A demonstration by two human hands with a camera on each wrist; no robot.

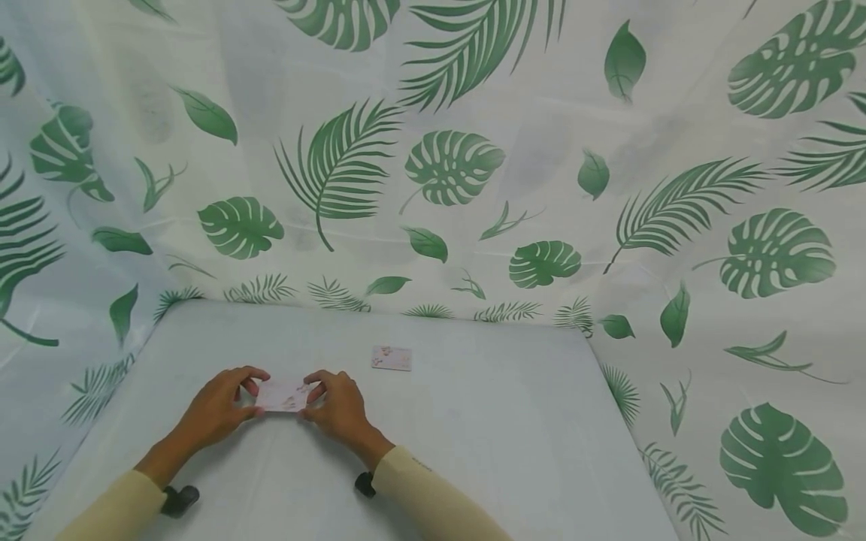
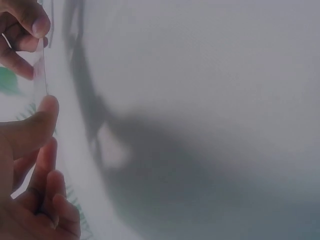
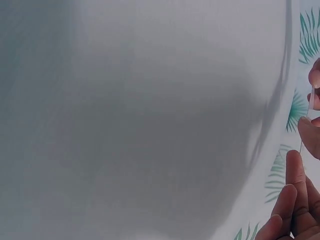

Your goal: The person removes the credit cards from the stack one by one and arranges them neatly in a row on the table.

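Note:
Both hands hold a thin, pale pink card with a faint floral print (image 1: 280, 396) above the table, one at each short end. My left hand (image 1: 219, 406) pinches its left end between thumb and fingers. At the opposite end, the thumb and fingers of my right hand (image 1: 341, 406) pinch it too. Seen from the left wrist, the card (image 2: 40, 70) is nearly edge-on between the two hands. Only a sliver of it shows at the right border of the right wrist view, by the right hand (image 3: 302, 195).
A second pink floral card or flat pack (image 1: 392, 358) lies farther back on the white table (image 1: 507, 436), right of the hands. White sheeting printed with green leaves (image 1: 460, 248) rises behind the table and at both sides. Black wrist devices (image 1: 180, 501) hang under the cuffs.

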